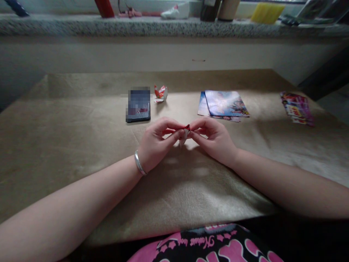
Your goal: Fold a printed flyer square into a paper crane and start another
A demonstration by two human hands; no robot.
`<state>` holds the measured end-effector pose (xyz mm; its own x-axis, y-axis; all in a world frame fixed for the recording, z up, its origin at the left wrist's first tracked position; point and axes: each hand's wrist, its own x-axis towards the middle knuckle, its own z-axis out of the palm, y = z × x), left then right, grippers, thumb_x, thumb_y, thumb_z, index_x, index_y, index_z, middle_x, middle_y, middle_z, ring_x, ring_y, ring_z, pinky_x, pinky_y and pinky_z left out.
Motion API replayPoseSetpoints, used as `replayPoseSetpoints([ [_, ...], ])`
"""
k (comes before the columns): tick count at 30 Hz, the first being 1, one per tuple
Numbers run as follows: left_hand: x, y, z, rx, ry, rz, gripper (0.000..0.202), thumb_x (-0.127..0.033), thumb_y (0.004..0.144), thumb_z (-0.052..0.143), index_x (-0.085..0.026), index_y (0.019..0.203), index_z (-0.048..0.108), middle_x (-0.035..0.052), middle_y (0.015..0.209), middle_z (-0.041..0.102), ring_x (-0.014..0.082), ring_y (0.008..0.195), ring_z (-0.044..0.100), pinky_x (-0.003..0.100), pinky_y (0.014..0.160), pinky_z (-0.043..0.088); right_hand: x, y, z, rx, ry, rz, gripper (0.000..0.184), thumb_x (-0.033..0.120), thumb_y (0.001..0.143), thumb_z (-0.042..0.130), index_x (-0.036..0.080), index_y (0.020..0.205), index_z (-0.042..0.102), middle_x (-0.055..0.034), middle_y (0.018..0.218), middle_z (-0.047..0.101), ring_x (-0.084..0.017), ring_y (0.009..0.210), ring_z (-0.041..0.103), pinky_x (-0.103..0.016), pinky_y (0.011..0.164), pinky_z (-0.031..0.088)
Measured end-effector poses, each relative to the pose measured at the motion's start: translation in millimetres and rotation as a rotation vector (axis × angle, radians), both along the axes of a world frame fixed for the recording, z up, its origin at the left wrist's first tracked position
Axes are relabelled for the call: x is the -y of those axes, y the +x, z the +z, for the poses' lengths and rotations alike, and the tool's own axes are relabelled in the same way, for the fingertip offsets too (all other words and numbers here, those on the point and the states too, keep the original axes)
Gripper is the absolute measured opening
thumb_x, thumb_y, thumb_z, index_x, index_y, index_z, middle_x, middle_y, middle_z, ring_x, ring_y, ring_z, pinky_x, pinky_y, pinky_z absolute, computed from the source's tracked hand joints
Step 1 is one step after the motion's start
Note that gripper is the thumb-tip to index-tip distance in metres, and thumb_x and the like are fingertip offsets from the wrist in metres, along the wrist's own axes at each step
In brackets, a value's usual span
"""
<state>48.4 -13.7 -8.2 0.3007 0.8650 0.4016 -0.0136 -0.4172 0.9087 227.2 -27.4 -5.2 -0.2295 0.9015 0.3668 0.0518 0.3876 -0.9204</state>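
Observation:
A small folded paper (184, 138), red along its top and whitish below, is pinched between my two hands above the table. My left hand (160, 140), with a silver bangle at the wrist, grips its left side between thumb and fingers. On the other side, my right hand (214, 140) holds the paper's right edge with thumb and forefinger. The fingers hide much of the paper. Just beyond my left hand stands a red and white folded paper figure (160, 94), and a dark phone (139, 105) lies beside it.
Square printed sheets (227, 103) are stacked beyond my right hand. Several colourful cards or packets (297, 108) lie at the far right. A brownish cover (81, 145) spreads over the table. Behind it, a granite sill (152, 27) carries a yellow block (267, 13) and other items.

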Motion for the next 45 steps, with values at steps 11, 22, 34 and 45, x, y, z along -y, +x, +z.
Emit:
replayPoseSetpoints([
  [11,1,0,0.1,-0.074,0.030,0.015,0.014,-0.030,0.080,0.068,-0.018,0.084,0.062,-0.0003,0.080,0.064,0.0111,0.074,0.063,0.025,0.075,0.054,-1,-2,0.0,0.042,-0.016,-0.035,0.021,0.039,0.078,0.067,0.022,0.079,0.055,0.0015,0.078,0.060,-0.011,0.070,0.061,-0.025,0.063,0.054],
  [22,8,4,10.7,-0.160,0.150,0.050,0.003,-0.020,0.081,0.060,-0.017,0.082,0.059,0.0012,0.082,0.058,0.0113,0.074,0.057,0.024,0.068,0.050,4,-4,4.3,0.067,0.040,0.002,0.006,0.024,0.080,0.061,0.022,0.079,0.055,0.0017,0.078,0.058,-0.010,0.069,0.060,-0.023,0.059,0.054],
  [34,7,4,9.1,-0.126,0.187,0.008,0.003,-0.016,0.081,0.059,-0.019,0.083,0.058,-0.0001,0.082,0.055,0.0106,0.078,0.056,0.023,0.072,0.048,6,-4,7.6,0.068,0.055,-0.024,0.005,0.023,0.080,0.060,0.024,0.079,0.055,0.0016,0.080,0.058,-0.011,0.074,0.059,-0.026,0.065,0.054],
  [45,10,8,12.7,-0.146,0.116,0.058,0.002,-0.018,0.079,0.059,-0.018,0.077,0.058,-0.0006,0.077,0.057,0.0096,0.071,0.056,0.022,0.067,0.049,4,-4,1.4,0.097,0.075,-0.026,0.005,0.023,0.079,0.060,0.024,0.079,0.055,0.0011,0.081,0.057,-0.012,0.073,0.059,-0.026,0.065,0.054],
])
